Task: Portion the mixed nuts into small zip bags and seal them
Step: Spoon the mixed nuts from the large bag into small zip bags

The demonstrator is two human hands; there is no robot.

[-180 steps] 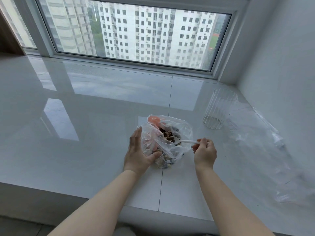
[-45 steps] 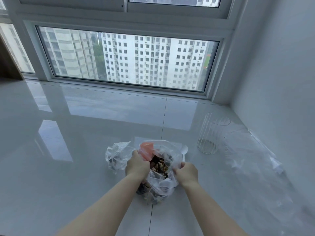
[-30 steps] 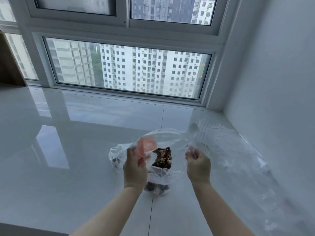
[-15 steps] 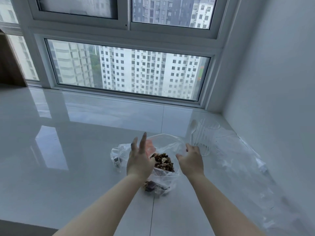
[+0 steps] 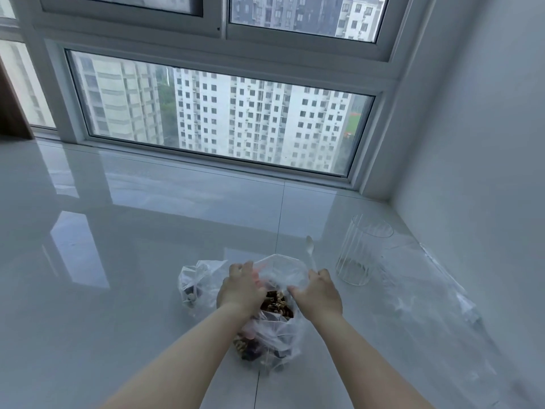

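Both hands, left hand (image 5: 240, 287) and right hand (image 5: 320, 290), have fingers curled, pinching the nut bag (image 5: 274, 329) mouth between them; gather the film evenly, keeping nuts below the fingers.

Counter (image 5: 124, 261): glossy, smooth white tile with thin grout lines, mirror-like enough to reflect the window (image 5: 218, 113). Large bag (image 5: 277, 329): thin, clear, crinkled plastic film, through which brown, rough-textured mixed nuts (image 5: 275, 304) show. Small bag (image 5: 196, 283), to its left: the same wrinkled transparent film. Spoon (image 5: 310, 250): smooth, white or translucent plastic. Cup (image 5: 364, 249): clear, vertically ribbed; glass or plastic cannot be told. Loose sheets (image 5: 436, 296) at right: flat, transparent, shiny plastic. Window frame (image 5: 70, 93): smooth white. Wall (image 5: 486, 143): matt white.
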